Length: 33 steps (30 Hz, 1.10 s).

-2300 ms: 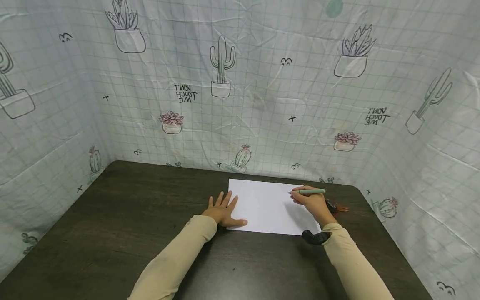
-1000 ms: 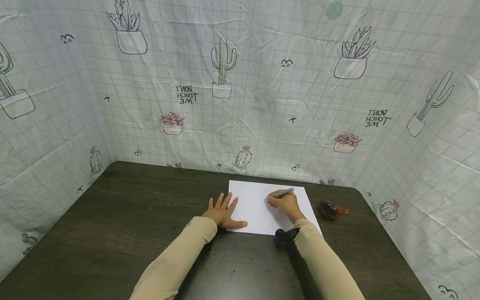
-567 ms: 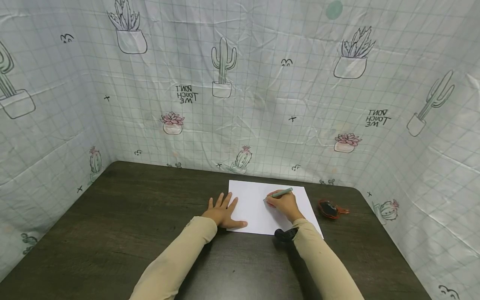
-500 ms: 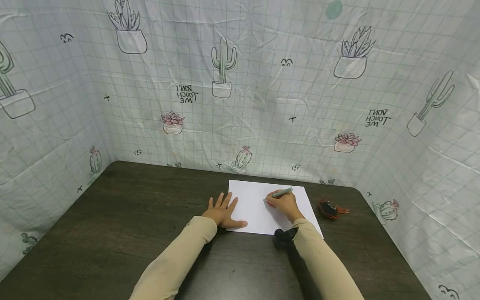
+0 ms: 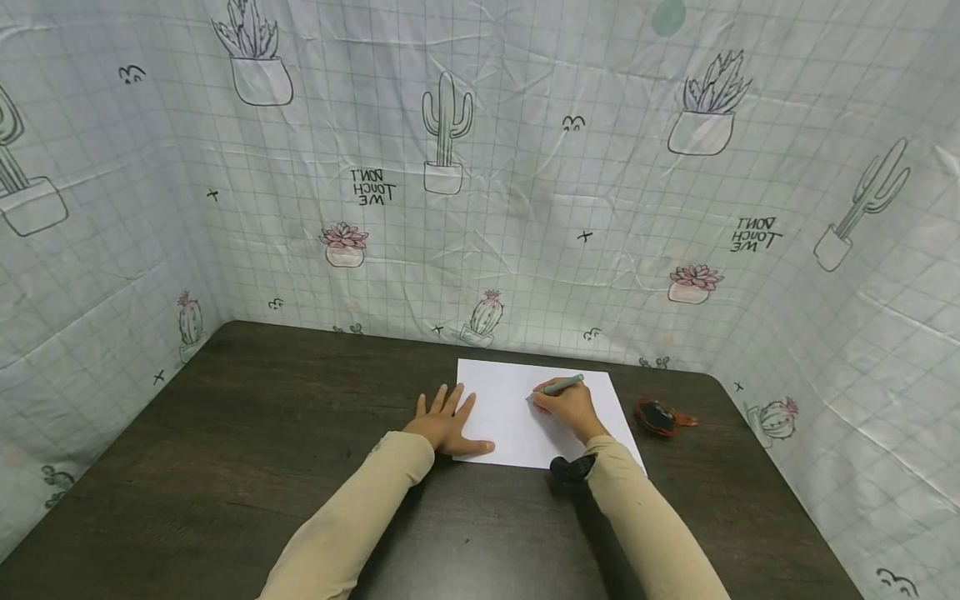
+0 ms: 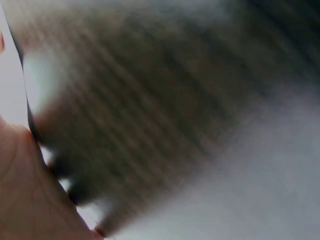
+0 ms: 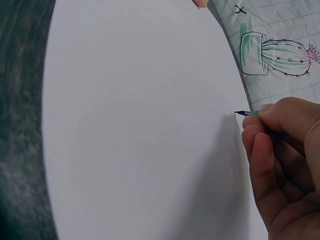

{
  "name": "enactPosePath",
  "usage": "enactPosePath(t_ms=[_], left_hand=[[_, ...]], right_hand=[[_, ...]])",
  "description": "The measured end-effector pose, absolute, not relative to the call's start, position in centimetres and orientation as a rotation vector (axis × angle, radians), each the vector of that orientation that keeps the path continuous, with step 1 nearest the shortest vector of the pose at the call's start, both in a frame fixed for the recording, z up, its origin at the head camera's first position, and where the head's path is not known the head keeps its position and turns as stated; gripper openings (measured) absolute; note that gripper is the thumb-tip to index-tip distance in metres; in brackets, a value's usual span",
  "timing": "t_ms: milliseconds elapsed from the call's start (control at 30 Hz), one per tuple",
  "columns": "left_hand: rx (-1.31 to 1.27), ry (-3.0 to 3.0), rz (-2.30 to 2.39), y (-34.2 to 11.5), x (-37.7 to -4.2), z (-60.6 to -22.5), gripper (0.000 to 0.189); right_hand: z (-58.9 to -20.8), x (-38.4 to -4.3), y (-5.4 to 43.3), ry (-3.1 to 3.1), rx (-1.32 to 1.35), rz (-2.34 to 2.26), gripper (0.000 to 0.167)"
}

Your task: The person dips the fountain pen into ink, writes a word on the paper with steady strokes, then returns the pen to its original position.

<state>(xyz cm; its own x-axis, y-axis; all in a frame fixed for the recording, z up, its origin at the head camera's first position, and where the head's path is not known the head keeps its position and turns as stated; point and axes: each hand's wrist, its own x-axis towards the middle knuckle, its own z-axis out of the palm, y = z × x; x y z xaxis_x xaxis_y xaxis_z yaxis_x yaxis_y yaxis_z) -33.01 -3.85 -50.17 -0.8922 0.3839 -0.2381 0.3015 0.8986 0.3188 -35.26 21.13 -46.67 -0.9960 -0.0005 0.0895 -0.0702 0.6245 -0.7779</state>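
Observation:
A blank white sheet of paper (image 5: 501, 396) lies near the table's far side. My left hand (image 5: 444, 425) rests flat over its left edge, fingers spread and thumb stretched along the near edge. With thumb and fingertips, my right hand (image 5: 576, 412) pinches a slim green pen (image 5: 566, 384) over the middle of the sheet. Its dark tip points left; in the right wrist view the pen (image 7: 245, 113) shows its point right at the paper, and no mark shows there. Only part of the left hand (image 6: 30, 190) appears in the left wrist view, beside a large blur.
Right of the paper lies a small orange-red and black object (image 5: 660, 417) with a narrow end pointing right. The dark wooden table (image 5: 300, 400) is bordered at the back and sides by a cactus-print cloth (image 5: 525, 208). A black band (image 5: 572, 469) sits at the right wrist.
Since the earliest frame, my right hand has brought the pen left and slightly nearer, uncovering the orange-red object. Over the last second it has hardly moved. The left hand has stayed put.

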Motion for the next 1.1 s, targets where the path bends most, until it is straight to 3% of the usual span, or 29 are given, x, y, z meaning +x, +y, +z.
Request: enactPosePath(t_ms=[1100], left_hand=[[0.524, 2.754, 0.432, -4.1, -32.9, -50.1, 0.11]], right_hand=[[-46.6, -34.6, 24.9, -2.782, 0.03, 1.186, 0.015]])
